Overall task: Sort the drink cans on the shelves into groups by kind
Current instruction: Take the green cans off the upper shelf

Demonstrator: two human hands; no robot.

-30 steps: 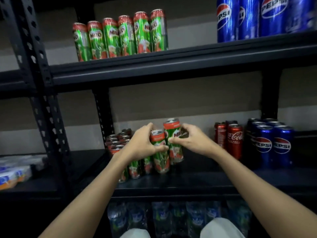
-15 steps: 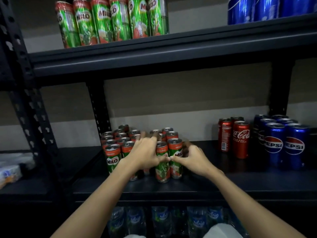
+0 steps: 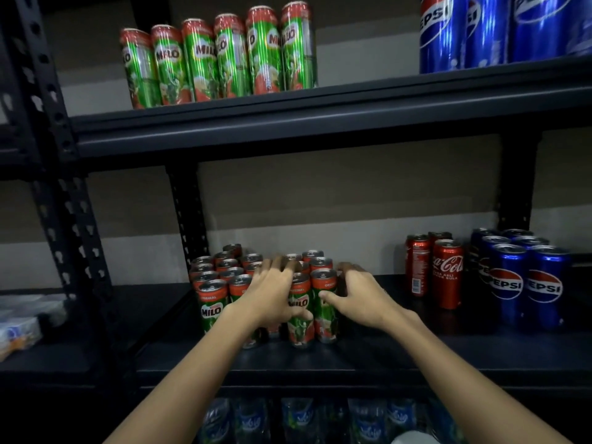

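A cluster of short green-and-red Milo cans [image 3: 224,267] stands on the middle shelf [image 3: 368,357]. At its front right, two Milo cans stand side by side on the shelf. My left hand [image 3: 272,296] grips the left one [image 3: 299,315], thumb across its front and fingers over its top. My right hand [image 3: 362,293] grips the right one [image 3: 325,315], thumb on its front and fingers behind it. Red Coca-Cola cans [image 3: 447,274] and blue Pepsi cans [image 3: 525,283] stand further right on the same shelf.
The upper shelf [image 3: 320,104] carries a row of tall Milo cans [image 3: 224,56] and tall Pepsi cans [image 3: 480,30]. Water bottles [image 3: 288,418] fill the level below. Packets [image 3: 16,328] lie on the left shelf unit. A perforated black upright [image 3: 185,213] stands behind the cluster.
Both hands have lowered their two Milo cans from above the shelf down onto it, against the right side of the Milo cluster. Both hands still hold the cans.
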